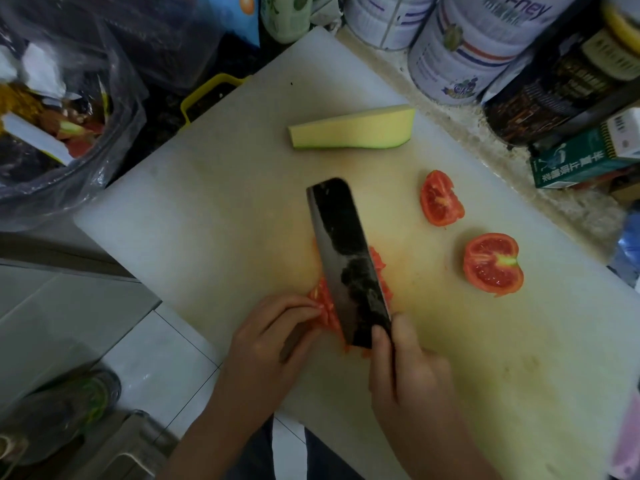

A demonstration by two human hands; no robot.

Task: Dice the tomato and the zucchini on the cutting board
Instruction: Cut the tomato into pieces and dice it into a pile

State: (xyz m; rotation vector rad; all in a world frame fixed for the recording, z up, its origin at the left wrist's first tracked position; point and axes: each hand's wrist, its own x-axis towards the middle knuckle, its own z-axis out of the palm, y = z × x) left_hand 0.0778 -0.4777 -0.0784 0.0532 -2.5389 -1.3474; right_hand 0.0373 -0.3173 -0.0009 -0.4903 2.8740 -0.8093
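Right hand (408, 372) grips cleaver (348, 261), blade down through tomato pile (325, 306); left hand (273, 337) pinches pile, fingertips (317, 308) beside edge, so nick likely on slip. Tomato chunks (491, 263), zucchini (351, 129) wait beyond hands on board (207, 209).

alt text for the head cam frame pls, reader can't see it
A person's right hand holds a dark cleaver over chopped tomato on a white cutting board, while the left hand steadies the pile. Two uncut tomato pieces lie to the right and a zucchini piece farther back; tins and boxes crowd the board's far right edge.
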